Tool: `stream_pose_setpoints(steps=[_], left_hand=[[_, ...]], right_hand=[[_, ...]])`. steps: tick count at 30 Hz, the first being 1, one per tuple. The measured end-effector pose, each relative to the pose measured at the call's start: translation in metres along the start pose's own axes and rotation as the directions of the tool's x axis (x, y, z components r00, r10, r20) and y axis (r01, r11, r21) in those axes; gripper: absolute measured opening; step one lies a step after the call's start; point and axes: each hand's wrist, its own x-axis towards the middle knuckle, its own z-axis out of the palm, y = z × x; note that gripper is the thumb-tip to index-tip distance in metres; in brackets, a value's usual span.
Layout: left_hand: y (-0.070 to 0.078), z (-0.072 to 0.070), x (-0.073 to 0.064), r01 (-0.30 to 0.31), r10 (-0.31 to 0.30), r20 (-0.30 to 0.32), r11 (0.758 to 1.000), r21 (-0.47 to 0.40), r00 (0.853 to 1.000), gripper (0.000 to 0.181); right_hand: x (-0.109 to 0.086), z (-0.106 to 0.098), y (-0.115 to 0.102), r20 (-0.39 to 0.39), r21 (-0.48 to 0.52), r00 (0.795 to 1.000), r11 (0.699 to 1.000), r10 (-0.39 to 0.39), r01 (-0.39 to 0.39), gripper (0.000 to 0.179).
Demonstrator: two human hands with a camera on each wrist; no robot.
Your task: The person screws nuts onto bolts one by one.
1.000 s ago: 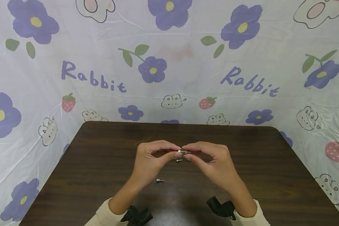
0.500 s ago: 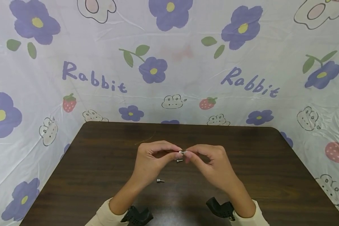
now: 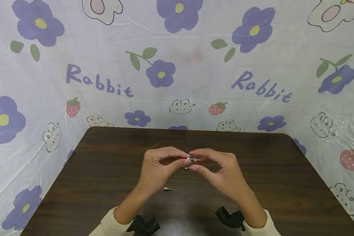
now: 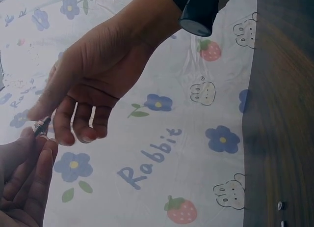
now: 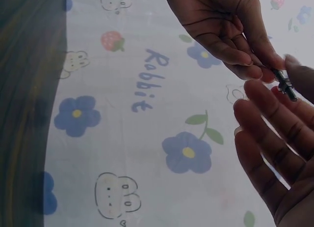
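Observation:
In the head view my left hand [image 3: 157, 167] pinches one end of a small metal bolt [image 3: 191, 159] between thumb and index finger, holding it level above the table. A nut [image 3: 195, 160] sits partway along the thread. My right hand [image 3: 224, 168] stands around the free end, its thumb and index finger spread apart on either side of the nut. The right wrist view has the threaded tip [image 5: 292, 94] poking out between the right thumb and fingers. My left hand [image 4: 22, 173] shows only in part in the left wrist view, below the right hand [image 4: 98, 74].
One screw [image 3: 186, 168] lies on the dark wooden table [image 3: 112, 183] just under the hands, partly covered by the right thumb. Another screw [image 3: 167, 189] lies nearer the front. A printed cloth [image 3: 191, 75] hangs behind the table. Both wrists carry black camera mounts [image 3: 230, 217].
Half a second ago the right thumb and fingertips closed over the nut end; now they have spread apart and the nut shows again. The left hand keeps its pinch and place.

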Motion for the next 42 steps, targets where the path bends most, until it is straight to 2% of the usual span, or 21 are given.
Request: stream_pose_setpoints(steps=[4, 10, 18, 23, 27, 31, 42], left_hand=[[-0.0004, -0.0002, 0.0, -0.005, 0.005, -0.001, 1.0, -0.004, 1.0, 0.013], [-0.0005, -0.0003, -0.0002, -0.001, 0.001, 0.004, 1.0, -0.007, 1.0, 0.013], [0.0003, 0.0003, -0.0004, -0.007, 0.007, 0.018, 1.0, -0.005, 1.0, 0.014], [0.0006, 0.001, -0.0003, -0.002, 0.002, 0.019, 1.0, 0.014, 1.0, 0.013], [0.0011, 0.0016, 0.0003, 0.002, -0.003, 0.013, 1.0, 0.015, 1.0, 0.013], [0.0009, 0.0019, 0.0006, 0.006, -0.006, 0.001, 1.0, 0.006, 1.0, 0.013], [-0.0005, 0.0017, 0.0007, -0.005, 0.005, 0.001, 1.0, 0.011, 1.0, 0.013]], right_hand=[[0.0012, -0.0007, 0.001, -0.027, 0.008, 0.997, 0.998, -0.067, 0.068, 0.039], [0.0022, -0.0015, 0.0011, -0.044, -0.006, 0.995, 0.996, -0.093, 0.093, 0.038], [0.0004, -0.0017, 0.0013, -0.024, -0.012, 0.999, 0.999, -0.046, 0.046, 0.019], [-0.001, -0.0012, 0.0009, -0.013, -0.015, 1.0, 1.0, 0.003, -0.003, 0.014], [-0.0011, -0.0014, -0.0005, -0.007, -0.014, 0.999, 0.999, 0.052, -0.052, 0.016], [-0.0006, -0.0033, -0.0024, -0.018, -0.01, 0.998, 0.998, 0.066, -0.066, 0.018], [0.0009, -0.0036, -0.0013, -0.011, -0.01, 1.0, 1.0, 0.02, -0.02, 0.03]])
